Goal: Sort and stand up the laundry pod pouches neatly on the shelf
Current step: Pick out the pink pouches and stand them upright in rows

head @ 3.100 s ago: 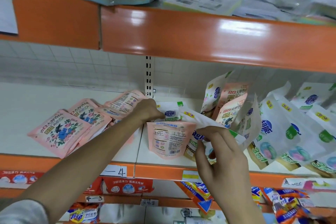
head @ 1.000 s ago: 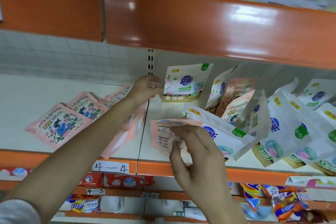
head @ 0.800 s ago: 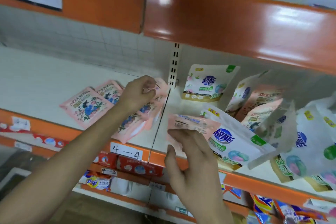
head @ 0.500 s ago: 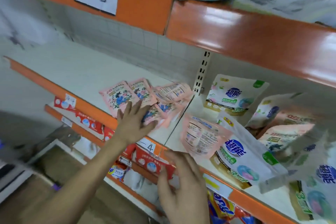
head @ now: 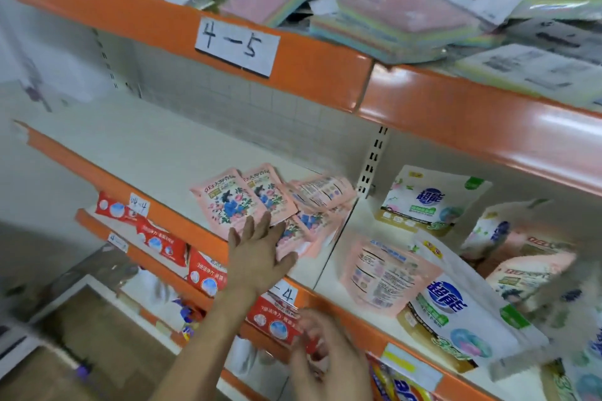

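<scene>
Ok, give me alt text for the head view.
A person's left hand, fingers spread, reaches over a flat pile of pink pouches on a white shelf. To the right, one white pouch stands upright and others lean; the right hand, lower down, is blurred.

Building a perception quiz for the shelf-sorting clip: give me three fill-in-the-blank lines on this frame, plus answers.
The left hand, fingers spread, reaches toward the ___ floral pouches lying flat on the shelf.
The paper label on the upper shelf edge reads ___.
The white pouch at the back, right of the slotted post, stands ___.
Missing words: pink; 4-5; upright.
</scene>
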Demonstrator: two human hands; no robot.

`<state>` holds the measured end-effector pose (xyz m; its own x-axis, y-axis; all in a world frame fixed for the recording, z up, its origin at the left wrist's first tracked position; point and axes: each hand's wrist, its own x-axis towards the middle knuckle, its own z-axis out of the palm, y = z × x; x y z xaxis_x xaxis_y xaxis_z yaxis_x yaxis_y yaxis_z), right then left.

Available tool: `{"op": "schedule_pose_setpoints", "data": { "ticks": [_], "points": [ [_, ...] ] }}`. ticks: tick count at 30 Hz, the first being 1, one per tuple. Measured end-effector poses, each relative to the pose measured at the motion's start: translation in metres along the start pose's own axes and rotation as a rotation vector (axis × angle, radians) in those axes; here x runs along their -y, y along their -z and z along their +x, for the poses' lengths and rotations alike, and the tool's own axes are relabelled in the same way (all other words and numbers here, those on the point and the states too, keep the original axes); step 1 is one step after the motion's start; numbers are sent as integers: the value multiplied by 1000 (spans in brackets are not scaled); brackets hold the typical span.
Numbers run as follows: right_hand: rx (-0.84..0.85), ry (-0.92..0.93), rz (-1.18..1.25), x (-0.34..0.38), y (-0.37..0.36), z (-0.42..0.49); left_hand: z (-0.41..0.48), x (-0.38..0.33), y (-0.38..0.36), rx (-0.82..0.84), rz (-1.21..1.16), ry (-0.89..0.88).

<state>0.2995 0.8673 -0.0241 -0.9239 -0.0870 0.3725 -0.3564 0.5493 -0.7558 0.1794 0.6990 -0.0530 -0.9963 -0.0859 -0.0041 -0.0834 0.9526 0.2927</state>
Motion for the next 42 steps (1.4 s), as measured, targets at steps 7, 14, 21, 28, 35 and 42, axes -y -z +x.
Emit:
{"op": "schedule_pose_setpoints", "data": {
  "ticks": [7,14,21,28,35,42],
  "points": [
    [-20,-98,-18,20,-55,62,3,24,9,21,9,-145],
    [-99,-170,-276,12,-85,120,8,97,36,71,-56,-344],
    [10,-462,-610,-19,-103,161,19,159,52,55,-66,-375],
    [-14,-645,-403,-26,-97,186,32,163,56,1,-35,-329],
    [-66,-623,-200,-31,-116,199,60,147,61,27,29,-231],
    [-95,-522,-132,-38,-110,199,82,137,76,80,78,-139]
  ]
}}
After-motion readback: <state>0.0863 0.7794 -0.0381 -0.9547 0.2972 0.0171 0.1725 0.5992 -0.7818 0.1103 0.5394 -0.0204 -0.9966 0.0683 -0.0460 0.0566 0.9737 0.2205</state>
